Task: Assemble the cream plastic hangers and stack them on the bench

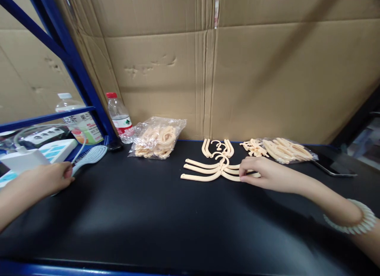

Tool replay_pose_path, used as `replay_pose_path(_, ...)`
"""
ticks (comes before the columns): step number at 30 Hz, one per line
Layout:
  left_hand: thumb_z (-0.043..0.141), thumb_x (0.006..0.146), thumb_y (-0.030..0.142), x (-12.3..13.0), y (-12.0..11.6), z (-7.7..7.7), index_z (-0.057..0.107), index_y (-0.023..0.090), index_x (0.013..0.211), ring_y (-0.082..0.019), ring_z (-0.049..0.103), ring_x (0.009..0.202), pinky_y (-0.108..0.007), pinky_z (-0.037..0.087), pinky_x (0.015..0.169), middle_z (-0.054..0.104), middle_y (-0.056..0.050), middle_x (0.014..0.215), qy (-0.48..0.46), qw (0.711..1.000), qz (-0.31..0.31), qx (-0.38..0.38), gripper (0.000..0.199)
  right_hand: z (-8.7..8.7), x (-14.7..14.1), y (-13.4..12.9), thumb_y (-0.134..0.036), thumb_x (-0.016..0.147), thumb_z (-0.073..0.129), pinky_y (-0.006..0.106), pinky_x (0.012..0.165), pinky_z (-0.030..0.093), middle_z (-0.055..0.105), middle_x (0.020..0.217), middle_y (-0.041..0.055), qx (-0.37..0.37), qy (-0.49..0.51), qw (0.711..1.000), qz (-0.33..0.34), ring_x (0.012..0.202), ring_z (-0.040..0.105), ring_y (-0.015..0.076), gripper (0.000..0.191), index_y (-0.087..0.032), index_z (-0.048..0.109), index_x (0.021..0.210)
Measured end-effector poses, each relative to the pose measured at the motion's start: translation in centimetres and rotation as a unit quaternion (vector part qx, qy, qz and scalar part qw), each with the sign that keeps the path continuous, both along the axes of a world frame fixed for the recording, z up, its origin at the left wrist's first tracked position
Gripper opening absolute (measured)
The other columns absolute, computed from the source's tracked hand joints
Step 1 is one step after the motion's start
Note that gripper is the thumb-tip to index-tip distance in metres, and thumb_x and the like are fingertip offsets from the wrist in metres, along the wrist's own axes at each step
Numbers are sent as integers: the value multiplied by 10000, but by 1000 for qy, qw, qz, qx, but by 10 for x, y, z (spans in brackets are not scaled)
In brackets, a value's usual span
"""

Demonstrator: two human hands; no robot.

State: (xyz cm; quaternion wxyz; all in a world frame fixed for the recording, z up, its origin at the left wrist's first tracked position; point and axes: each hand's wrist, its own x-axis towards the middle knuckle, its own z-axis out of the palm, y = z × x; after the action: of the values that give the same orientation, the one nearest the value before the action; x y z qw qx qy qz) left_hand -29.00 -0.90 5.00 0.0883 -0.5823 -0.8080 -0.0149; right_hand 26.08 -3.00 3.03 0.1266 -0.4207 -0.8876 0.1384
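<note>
Cream plastic hangers (204, 178) lie stacked and fanned out near the middle of the black table (166, 224), their hooks pointing to the back. My right hand (255, 171) has its fingers pinched over the right arms of these hangers. At the left, my left hand (59, 177) is closed beside the handle of a pale hairbrush (92, 154); what its fingers hold, if anything, is hidden. Behind the hangers lie curved arms and hooks (218, 147). A pile of small cream pieces (254, 147) sits behind my right hand.
A clear bag of cream parts (158, 137) and a red-capped bottle (118, 118) stand back left. Another bag (286, 150) and a phone (335, 167) lie at right. A white charger (25, 159) is far left, near a blue frame (69, 58). Cardboard (166, 70) lines the back.
</note>
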Motion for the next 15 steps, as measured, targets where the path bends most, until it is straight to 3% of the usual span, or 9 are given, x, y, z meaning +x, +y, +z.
replay_pose_path(4, 439, 733, 302, -7, 8, -3, 523, 203, 629, -202, 511, 557, -246, 252, 582, 543, -10, 572, 23, 997, 0, -74, 167, -1, 1, 0, -264, 903, 503, 282, 699, 425, 617, 824, 35, 1, 1, 1000, 1, 761, 561, 161, 181, -174, 626, 806)
replay_pose_path(15, 498, 719, 290, -10, 31, -2, 539, 194, 662, -213, 545, 614, -234, 297, 586, 600, -24, 618, 13, 999, -33, -34, 119, -2, 0, 0, -241, 891, 520, 269, 688, 427, 613, 821, 29, -3, 1, 1000, 4, 757, 564, 152, 155, -175, 635, 810)
